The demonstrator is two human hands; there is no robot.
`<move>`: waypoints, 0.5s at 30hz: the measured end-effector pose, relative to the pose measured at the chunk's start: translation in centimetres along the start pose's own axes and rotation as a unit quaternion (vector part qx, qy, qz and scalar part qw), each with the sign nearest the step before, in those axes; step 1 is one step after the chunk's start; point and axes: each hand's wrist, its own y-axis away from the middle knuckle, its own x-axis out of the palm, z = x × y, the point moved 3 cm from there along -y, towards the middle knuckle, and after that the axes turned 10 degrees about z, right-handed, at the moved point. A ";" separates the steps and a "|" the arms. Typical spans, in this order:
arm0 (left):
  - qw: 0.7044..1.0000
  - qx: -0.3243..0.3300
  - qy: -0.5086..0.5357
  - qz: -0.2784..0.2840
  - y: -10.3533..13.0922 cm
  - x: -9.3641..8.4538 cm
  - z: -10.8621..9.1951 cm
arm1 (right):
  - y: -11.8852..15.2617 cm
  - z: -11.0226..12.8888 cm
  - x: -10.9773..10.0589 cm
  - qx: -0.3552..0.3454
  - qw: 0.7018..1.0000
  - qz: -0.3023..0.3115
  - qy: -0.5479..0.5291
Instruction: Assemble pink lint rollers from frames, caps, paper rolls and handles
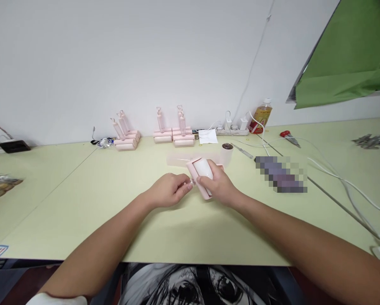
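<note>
Mid-frame, the right hand [222, 184] grips a pink-and-white device [204, 168]; the left hand [170, 190] meets its edge, its hold unclear. Work on it seems unfinished; similar pink units [184, 141] stand upper centre.

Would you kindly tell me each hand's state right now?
Left hand: closed in a pinch at the pink-and-white device; what it grips is too small to tell.
Right hand: closed, holding that device.

Bottle [261, 118] beside power strip [231, 132], green cloth [351, 55], perhaps a phone [14, 146]
</note>
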 end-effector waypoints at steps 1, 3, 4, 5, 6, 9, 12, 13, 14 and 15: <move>1.000 0.002 -0.001 -0.005 0.0 0.1 0.1 | 0.1 0.2 -0.1 0.002 1.000 0.004 -0.004; 1.000 0.011 0.011 -0.016 0.1 0.1 0.2 | 0.1 0.8 -0.5 0.003 0.997 0.025 -0.067; 0.999 0.018 0.025 -0.022 0.1 0.1 0.1 | 0.1 1.1 -0.7 0.003 0.990 0.046 -0.130; 0.998 0.026 0.048 -0.032 0.2 0.2 0.1 | 0.1 1.4 -0.8 0.005 0.975 0.072 -0.208; 0.995 0.029 0.083 -0.049 0.2 0.2 0.0 | 0.1 1.6 -0.8 0.007 0.952 0.101 -0.288; 0.962 0.020 0.231 -0.146 0.2 0.1 0.0 | 0.0 1.9 -0.6 0.007 0.887 0.146 -0.439; 0.915 -0.022 0.332 -0.229 0.0 0.5 -0.2 | 0.1 1.4 0.5 -0.025 0.894 0.151 -0.420; 0.910 -0.032 0.328 -0.250 -0.2 0.7 -0.3 | 0.3 1.2 1.0 -0.038 0.906 0.158 -0.391; 0.911 -0.037 0.308 -0.272 -0.3 0.9 -0.6 | 0.4 1.0 1.7 -0.049 0.917 0.162 -0.361; 0.914 -0.035 0.276 -0.296 -0.4 1.0 -0.9 | 0.5 0.8 2.3 -0.055 0.925 0.167 -0.338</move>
